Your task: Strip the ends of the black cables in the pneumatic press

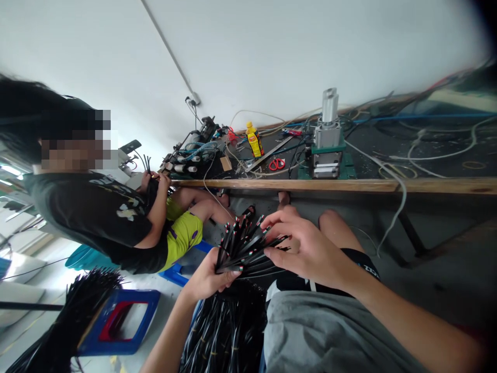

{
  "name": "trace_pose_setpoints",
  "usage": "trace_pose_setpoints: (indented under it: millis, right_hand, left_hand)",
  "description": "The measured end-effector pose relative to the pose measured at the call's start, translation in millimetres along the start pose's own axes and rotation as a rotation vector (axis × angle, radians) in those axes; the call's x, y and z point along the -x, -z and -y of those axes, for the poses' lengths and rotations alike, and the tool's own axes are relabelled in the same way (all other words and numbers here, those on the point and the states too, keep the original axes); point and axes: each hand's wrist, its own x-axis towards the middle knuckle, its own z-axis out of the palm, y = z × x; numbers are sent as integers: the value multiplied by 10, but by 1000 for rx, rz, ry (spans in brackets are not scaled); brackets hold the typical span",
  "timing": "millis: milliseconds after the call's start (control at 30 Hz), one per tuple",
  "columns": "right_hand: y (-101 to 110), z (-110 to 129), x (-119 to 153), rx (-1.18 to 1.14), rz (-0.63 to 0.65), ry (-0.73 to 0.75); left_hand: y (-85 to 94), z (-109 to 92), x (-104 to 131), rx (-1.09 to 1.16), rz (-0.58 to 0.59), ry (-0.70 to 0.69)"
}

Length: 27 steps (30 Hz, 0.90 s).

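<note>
A bundle of black cables [248,243] fans out in front of my lap, its cut ends showing small red, white and green wire tips. My left hand [213,274] is wrapped round the lower part of the bundle, thumb across the front. On the right side of the fan, my right hand [297,241] has its fingers curved and apart at the cable tips; whether it pinches a single cable is hard to make out. Below my left hand lies a pile of more black cables [225,331], tied with thin yellowish bands.
A workbench [349,185] runs ahead, carrying a metal press [328,137], red scissors [277,164], a yellow bottle [254,140] and loose tubing. A co-worker [101,212] sits at left holding dark cables. A blue stool [128,347] bears another cable bundle [73,316].
</note>
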Motion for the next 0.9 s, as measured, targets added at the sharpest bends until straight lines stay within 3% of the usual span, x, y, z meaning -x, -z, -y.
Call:
trace_pose_setpoints:
  millis: [400,500,667,733,833,900]
  right_hand:
    - [-100,-34,-75,-119,1,-42]
    - [-115,-59,-78,-105,-59,-63]
    - [-47,-8,-93,-1,-263,-48]
    - [6,-17,-102,10,-260,-75]
    - [74,-186,-71,-77,-224,-181]
    - [85,-417,3,-212,-326,-235]
  left_hand:
    - [1,8,-27,-53,32,-4]
    - [-7,-1,-46,-58,44,-4]
    - [-1,46,-86,-67,68,13]
    - [1,89,-88,-73,35,22]
    - [1,143,-89,-88,-23,26]
    - [9,156,-102,-110,-49,20]
